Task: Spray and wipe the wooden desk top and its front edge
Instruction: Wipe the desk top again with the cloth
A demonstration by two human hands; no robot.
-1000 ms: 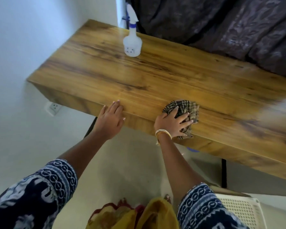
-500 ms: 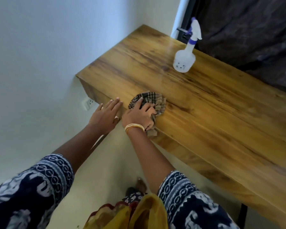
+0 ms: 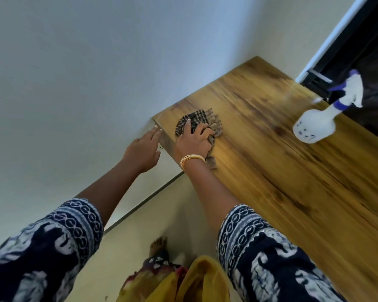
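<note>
Cloth (image 3: pixel 202 123) now at left front corner of tabletop (image 3: pixel 292 182), shifted leftward along the front edge since a second ago. Right hand (image 3: pixel 193 142) fingers clamped on cloth, pressing down. Left hand (image 3: pixel 143 152) fingers straight, together, beside corner. Spray bottle (image 3: pixel 316 123) upright near back. Front-edge pass likely nearing its end.

One head-worn camera looks steeply down, close over the desk (image 3: pixel 292 182) corner.
</note>
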